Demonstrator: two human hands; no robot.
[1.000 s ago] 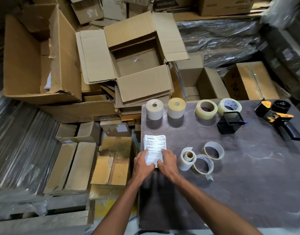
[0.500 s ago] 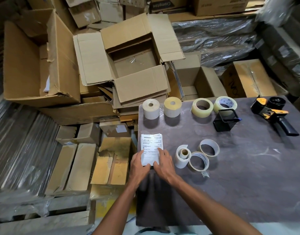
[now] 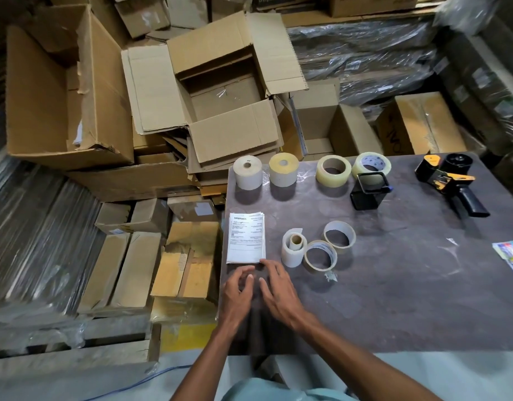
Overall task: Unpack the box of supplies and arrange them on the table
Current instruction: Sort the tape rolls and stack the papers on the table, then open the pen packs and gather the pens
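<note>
Paper stack point(image 3: 246, 238): lay at table point(image 3: 394, 285) left edge. Left hand point(image 3: 238, 287), right hand point(image 3: 274, 285): fingers loose, holding nothing. Advice: square stack flush with edge.

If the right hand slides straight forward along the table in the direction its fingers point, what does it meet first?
Probably the stack of papers: the right hand has its fingertips at the stack's near right corner, seemingly just touching it. The small tape roll stands slightly further right.

The top sheet of the paper stack point(image 3: 246, 238) on the table bears the heading "amazon.in"; its smaller print is illegible. A dark carton point(image 3: 274, 1) at the top edge shows inverted lettering, apparently "Compton". Other markings are unreadable.
</note>
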